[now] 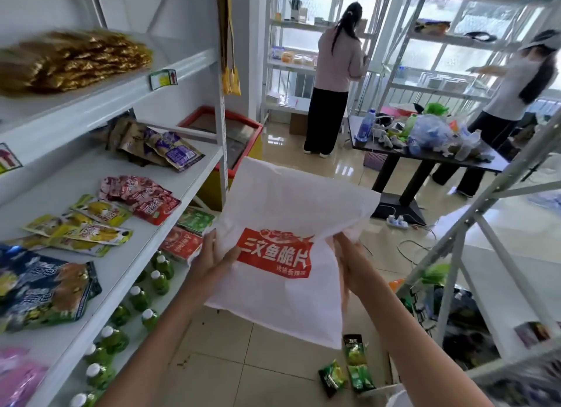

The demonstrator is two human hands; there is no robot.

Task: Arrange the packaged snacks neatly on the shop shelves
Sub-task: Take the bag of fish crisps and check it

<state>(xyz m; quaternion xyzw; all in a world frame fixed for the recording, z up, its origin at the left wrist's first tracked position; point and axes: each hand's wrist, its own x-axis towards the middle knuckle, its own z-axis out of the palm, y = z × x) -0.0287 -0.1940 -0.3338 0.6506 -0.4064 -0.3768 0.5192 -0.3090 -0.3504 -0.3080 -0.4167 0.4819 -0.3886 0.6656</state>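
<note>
Head view
White bag: a big white bag point(291, 249) with a red label is held up in the air, in front of the shelves point(170, 161) and above the tiled floor point(243, 367).
Left hand: the left hand point(212, 255) grips the bag's left edge, with the thumb on the front beside the red label.
Right hand: the right hand point(349, 264) grips the bag's right edge, where the bag is folded and bunched.
Top shelf: shiny gold packets point(73, 60) lie in a pile.
Middle shelf: brown and purple packets point(158, 145) lie at the back. Red packets point(142, 197), yellow packets point(85, 224) and blue packets point(42, 285) lie nearer, in loose rows.
Low shelf: green bottles point(145, 294) with white caps stand in rows. A red packet point(182, 242) and a green packet point(197, 218) lie beside them.
Floor: three green packets point(349, 367) lie on the tiles, under the bag and near the right arm.
Table: a dark table point(425, 155) on the right is heaped with bottles and bags.
People: two people point(334, 79) stand at far shelves by the windows, well apart from the bag.
</note>
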